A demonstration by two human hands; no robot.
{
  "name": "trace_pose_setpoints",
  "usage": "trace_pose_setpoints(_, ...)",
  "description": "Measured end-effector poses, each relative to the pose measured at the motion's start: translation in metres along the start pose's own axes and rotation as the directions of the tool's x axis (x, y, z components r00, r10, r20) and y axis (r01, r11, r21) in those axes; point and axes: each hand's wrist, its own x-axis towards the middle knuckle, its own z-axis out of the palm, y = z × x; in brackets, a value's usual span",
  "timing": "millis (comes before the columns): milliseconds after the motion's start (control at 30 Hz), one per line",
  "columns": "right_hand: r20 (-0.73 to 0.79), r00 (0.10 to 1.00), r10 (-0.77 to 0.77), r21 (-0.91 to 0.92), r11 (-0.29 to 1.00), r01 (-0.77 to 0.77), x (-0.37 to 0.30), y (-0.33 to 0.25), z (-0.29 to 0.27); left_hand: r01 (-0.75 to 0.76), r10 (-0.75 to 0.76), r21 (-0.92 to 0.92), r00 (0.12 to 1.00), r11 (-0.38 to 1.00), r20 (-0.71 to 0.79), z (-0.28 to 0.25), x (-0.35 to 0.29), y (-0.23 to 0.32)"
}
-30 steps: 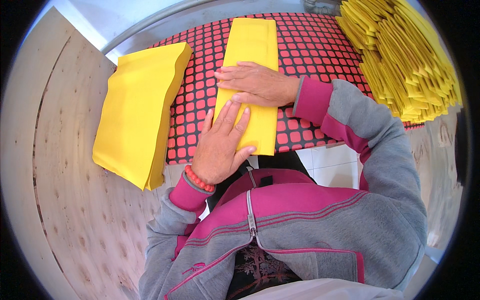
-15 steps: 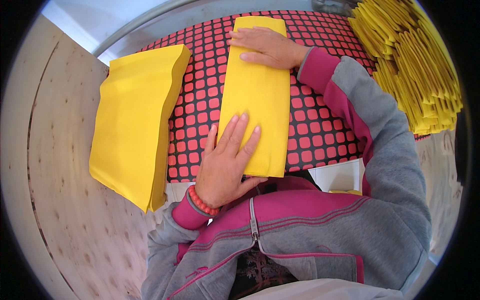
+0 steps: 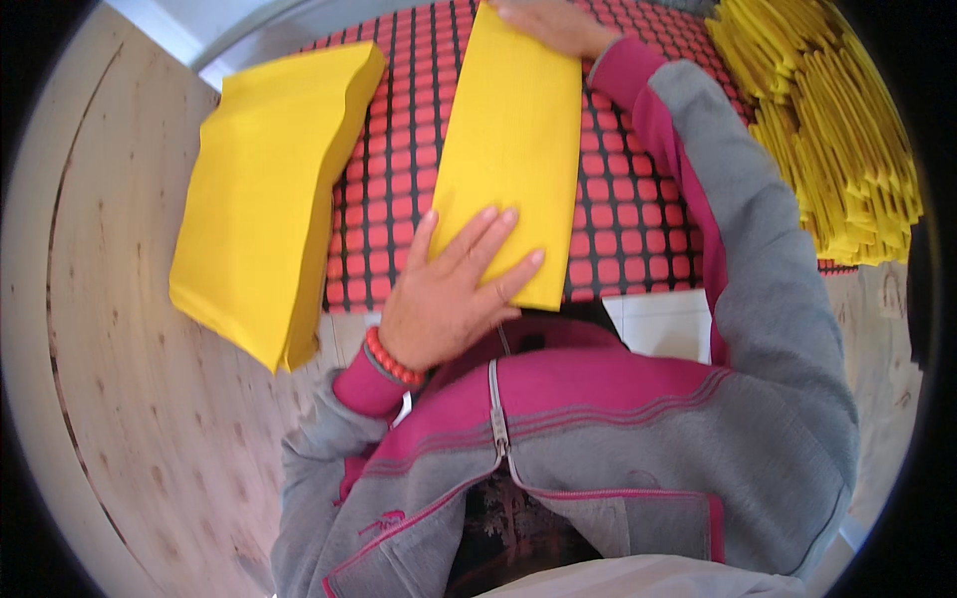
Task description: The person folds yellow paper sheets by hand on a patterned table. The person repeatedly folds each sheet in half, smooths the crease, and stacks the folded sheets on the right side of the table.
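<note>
A long strip of folded yellow sheet material (image 3: pixel 513 140), paper or cloth I cannot tell, lies lengthwise in front of me. Across its near end my left hand (image 3: pixel 454 279) rests open, fingers spread flat, a red bead bracelet (image 3: pixel 392 359) at the wrist. At the strip's far end my right hand (image 3: pixel 558 25) lies flat and open, partly cut off by the picture's upper edge. Left of the strip is a thick stack of yellow sheets (image 3: pixel 264 189), its near corner jutting past the table edge.
The table has a red and black checked cover (image 3: pixel 638 209). Piled at its far right are several folded yellow pieces (image 3: pixel 832 140). A wooden board surface (image 3: pixel 130 299) spans the left side, and a grey metal rail (image 3: pixel 244 35) curves behind the table.
The view has shifted, so the table and the stack sit higher in the picture. My right hand has slid farther along the strip to its far end; my left hand stays at the near end.
</note>
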Motion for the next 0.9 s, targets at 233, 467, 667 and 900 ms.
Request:
trace_pose_setpoints(233,-0.164,0.981,0.103,0.087,0.992,-0.09,-0.002,0.003,-0.002,-0.042,0.038,-0.014,0.981,0.999,-0.189,0.023,-0.054,0.022)
trace_pose_setpoints(467,-0.204,0.97,0.131,0.068,0.991,-0.119,-0.006,-0.017,-0.015,0.326,-0.673,-0.945,0.695,-0.019,0.253,0.043,-0.11,0.054)
trace_pose_setpoints(667,-0.166,0.945,0.282,0.097,0.958,-0.269,-0.042,-0.066,-0.044,0.09,-0.413,-0.796,0.817,-0.599,0.403,0.04,-0.103,0.045)
trace_pose_setpoints(900,-0.194,0.938,0.287,0.231,0.943,-0.24,-0.098,-0.102,-0.075,-0.009,-0.539,-0.729,0.679,-0.685,0.499,0.009,-0.093,0.054)
